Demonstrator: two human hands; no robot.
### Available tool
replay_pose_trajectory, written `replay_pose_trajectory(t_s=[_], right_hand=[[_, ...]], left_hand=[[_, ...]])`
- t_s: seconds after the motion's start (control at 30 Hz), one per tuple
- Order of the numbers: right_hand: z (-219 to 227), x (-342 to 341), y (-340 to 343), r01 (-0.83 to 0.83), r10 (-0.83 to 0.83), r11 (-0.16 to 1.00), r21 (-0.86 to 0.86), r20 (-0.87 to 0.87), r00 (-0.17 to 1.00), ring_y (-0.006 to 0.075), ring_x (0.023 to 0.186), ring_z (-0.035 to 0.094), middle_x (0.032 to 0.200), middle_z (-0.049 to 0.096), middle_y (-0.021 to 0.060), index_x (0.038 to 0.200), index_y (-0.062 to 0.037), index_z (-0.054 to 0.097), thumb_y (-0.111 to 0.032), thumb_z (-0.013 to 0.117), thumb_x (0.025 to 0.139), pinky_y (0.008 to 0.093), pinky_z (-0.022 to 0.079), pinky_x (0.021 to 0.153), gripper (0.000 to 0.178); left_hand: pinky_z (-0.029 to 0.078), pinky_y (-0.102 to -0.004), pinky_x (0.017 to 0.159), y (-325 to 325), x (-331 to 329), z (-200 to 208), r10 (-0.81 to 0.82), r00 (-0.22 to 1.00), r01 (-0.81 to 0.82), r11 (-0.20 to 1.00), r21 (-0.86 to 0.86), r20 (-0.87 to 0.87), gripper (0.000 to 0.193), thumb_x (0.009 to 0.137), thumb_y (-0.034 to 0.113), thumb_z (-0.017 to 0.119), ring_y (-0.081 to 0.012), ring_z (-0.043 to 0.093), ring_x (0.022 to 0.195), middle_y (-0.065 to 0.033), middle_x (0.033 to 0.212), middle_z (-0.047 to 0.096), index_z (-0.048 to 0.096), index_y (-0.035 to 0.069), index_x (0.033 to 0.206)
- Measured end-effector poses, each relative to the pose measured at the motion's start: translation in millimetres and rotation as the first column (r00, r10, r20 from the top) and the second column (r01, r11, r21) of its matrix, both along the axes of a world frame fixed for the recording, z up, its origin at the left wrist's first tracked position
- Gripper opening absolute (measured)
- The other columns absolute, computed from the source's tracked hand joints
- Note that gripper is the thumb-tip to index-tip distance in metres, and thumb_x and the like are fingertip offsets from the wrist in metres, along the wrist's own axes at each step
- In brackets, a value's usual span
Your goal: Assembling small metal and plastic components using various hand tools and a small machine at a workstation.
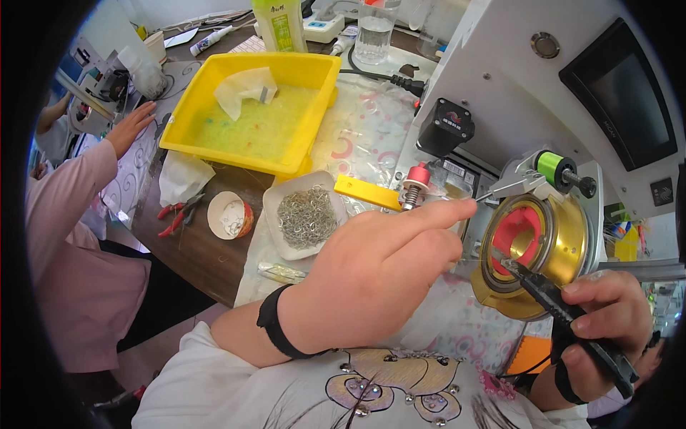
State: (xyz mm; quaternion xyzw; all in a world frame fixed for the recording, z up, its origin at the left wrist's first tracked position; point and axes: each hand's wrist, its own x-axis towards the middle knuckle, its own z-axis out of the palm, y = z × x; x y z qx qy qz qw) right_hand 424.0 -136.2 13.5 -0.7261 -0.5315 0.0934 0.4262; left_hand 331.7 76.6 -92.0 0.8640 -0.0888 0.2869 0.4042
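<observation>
My left hand (371,275), with a black band at the wrist, reaches across the middle. Its index finger stretches toward the machine, and the other fingers curl closed. Its thumb and whatever it may pinch are hidden. My right hand (604,322) grips a slim black pointed tool (547,289), perhaps snips. The tool's tip lies in front of a round brass-coloured machine head (568,236) with a red centre (516,232). A small red-capped post with a spring (414,186) stands just beyond my left hand. A yellow bar (368,193) extends left from that post.
Left of my left hand are a white dish (275,239) of small metal hooks, a paper cup (247,222) and red-handled pliers (171,220). Behind stands a yellow basin (214,68). The machine housing (500,71) rises at right. Another person in pink (78,286) works at left.
</observation>
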Motion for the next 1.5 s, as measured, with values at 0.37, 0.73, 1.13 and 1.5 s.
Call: replay_pose_trajectory(t_s=[0.37,0.73,1.13,1.5], right_hand=[[-2.8,2.7,-13.7,0.060,-0.042,0.997,0.051,-0.295,0.955,0.0236,0.084,0.051,0.093,0.046,0.0176,0.080,-0.0037,0.046,-0.031,0.069,0.074,0.0307,0.044,0.074,0.037],[-11.1,0.5,-15.2,0.114,-0.040,0.966,0.230,-0.304,0.952,0.0250,0.088,0.048,0.090,0.040,0.0099,0.082,-0.0074,0.035,-0.005,0.066,0.074,0.0316,0.048,0.073,0.032],[-5.8,10.2,5.2,-0.097,0.092,0.995,0.021,0.162,0.983,0.0320,0.085,0.057,0.082,0.053,0.0146,0.086,-0.0061,0.040,-0.004,0.064,0.077,0.0381,0.049,0.074,0.026],[-19.2,5.0,22.0,-0.085,0.053,0.990,0.116,0.259,0.964,0.0268,0.071,0.058,0.075,0.052,0.0113,0.089,-0.0065,0.043,-0.011,0.062,0.080,0.0314,0.046,0.062,0.021]], left_hand=[[0.047,-0.0315,0.066,2.9,-0.4,-4.6,-0.051,0.998,0.048,0.995,-0.083,-0.034,0.011,0.074,-0.002,0.058,-0.0297,0.060,0.078,-0.0205,0.111,0.057,0.053,0.002,0.083],[0.047,-0.0324,0.069,1.4,-1.7,-4.0,-0.080,0.996,0.073,0.985,-0.155,-0.045,0.012,0.073,-0.004,0.057,-0.0303,0.059,0.080,-0.0199,0.112,0.056,0.053,0.002,0.083],[0.048,-0.0336,0.073,2.2,0.3,-3.3,-0.090,0.993,0.074,0.980,-0.184,-0.077,0.012,0.073,-0.003,0.057,-0.0304,0.059,0.085,-0.0183,0.114,0.056,0.054,0.003,0.084],[0.049,-0.0312,0.061,5.1,1.7,-7.3,-0.134,0.990,0.124,0.969,-0.214,-0.033,0.014,0.071,-0.004,0.057,-0.0292,0.060,0.068,-0.0232,0.111,0.056,0.054,0.002,0.083]])
